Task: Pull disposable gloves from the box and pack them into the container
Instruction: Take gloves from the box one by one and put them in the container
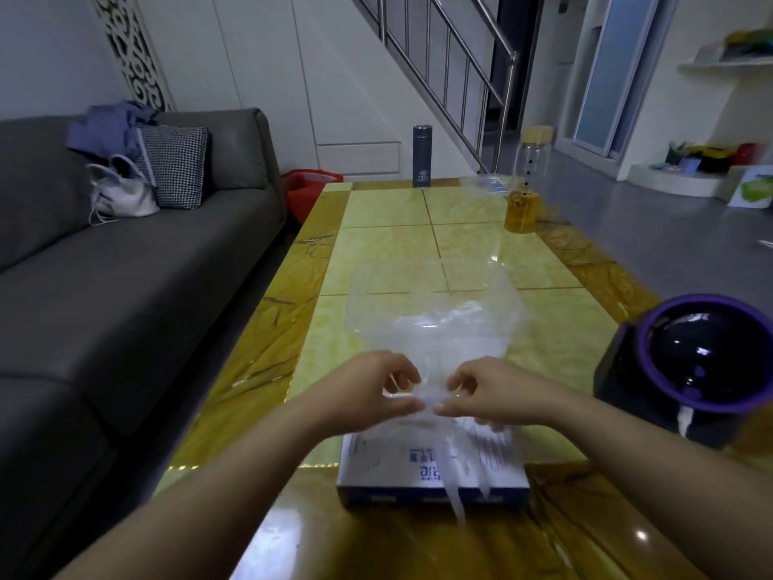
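A flat blue-and-white glove box (431, 468) lies near the table's front edge. Just beyond it stands a clear plastic container (435, 311) with crumpled clear gloves inside. Above the box, my left hand (372, 391) and my right hand (489, 391) meet fingertip to fingertip. Both pinch one thin clear glove (454, 462), whose fingers dangle down over the box. The glove's upper part is bunched between my thumbs and forefingers.
A black and purple round appliance (690, 362) sits at the table's right edge. A jar of amber liquid (520, 211), a grey flask (422, 157) and a clear tub (487, 186) stand at the far end. A grey sofa (125, 253) runs along the left.
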`<state>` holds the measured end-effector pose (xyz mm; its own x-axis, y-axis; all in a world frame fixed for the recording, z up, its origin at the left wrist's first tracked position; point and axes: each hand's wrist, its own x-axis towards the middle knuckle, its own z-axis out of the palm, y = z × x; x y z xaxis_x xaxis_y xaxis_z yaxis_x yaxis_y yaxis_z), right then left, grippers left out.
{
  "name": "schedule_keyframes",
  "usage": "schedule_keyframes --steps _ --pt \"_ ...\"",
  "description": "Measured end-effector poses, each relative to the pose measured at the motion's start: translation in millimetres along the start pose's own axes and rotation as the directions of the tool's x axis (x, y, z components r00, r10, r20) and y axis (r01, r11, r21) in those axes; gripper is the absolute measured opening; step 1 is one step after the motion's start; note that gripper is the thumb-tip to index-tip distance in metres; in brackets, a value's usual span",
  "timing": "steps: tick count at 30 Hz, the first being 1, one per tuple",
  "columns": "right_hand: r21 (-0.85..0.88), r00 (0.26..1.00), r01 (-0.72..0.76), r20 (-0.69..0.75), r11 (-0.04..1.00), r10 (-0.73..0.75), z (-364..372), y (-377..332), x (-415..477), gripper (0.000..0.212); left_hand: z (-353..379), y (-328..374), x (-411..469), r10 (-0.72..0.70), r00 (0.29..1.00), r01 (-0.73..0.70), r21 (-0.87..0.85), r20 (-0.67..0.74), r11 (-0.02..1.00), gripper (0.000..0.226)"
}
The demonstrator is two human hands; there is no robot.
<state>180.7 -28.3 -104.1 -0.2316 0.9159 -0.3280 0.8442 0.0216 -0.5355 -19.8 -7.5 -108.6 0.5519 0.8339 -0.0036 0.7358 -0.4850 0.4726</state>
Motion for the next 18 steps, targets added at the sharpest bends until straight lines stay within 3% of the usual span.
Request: schedule_keyframes --steps 3,6,8,10,12,16,18 --pt "-0.043 0.993 0.036 -0.114 0.998 -0.04 20 -4 6 0.036 28 -2 -12 -0.079 0.994 0.076 0.038 0.08 0.996 0.072" --pt "0.057 0.979 0.055 -0.2 0.997 -0.042 29 -9 11 0.028 45 -2 -17 -0.111 0.994 0.111 0.024 0.016 0.994 0.097" --pt "0.253 0.961 0.105 -0.274 0.962 -0.033 23 -15 7 0.023 51 -2 -17 -0.125 0.992 0.125 0.073 -0.008 0.989 0.099" --pt "0.497 0.931 0.184 -0.366 0.848 0.013 8 -24 0 0.021 54 -2 -16 -0.131 0.991 0.132 0.114 -0.019 0.985 0.094" --pt "0.615 0.905 0.256 -0.424 0.746 0.039 -12 -32 -8 0.017 53 -2 -16 -0.129 0.992 0.13 0.078 -0.01 0.989 0.091" --pt "0.673 0.895 0.317 -0.446 0.669 0.025 -41 -39 -23 0.011 26 6 -22 -0.089 0.988 0.111 -0.181 0.128 0.977 0.107" --pt "0.715 0.896 0.318 -0.442 0.623 0.049 -47 -40 -29 0.008 4 14 -29 -0.034 0.977 0.111 -0.362 0.212 0.925 0.098"
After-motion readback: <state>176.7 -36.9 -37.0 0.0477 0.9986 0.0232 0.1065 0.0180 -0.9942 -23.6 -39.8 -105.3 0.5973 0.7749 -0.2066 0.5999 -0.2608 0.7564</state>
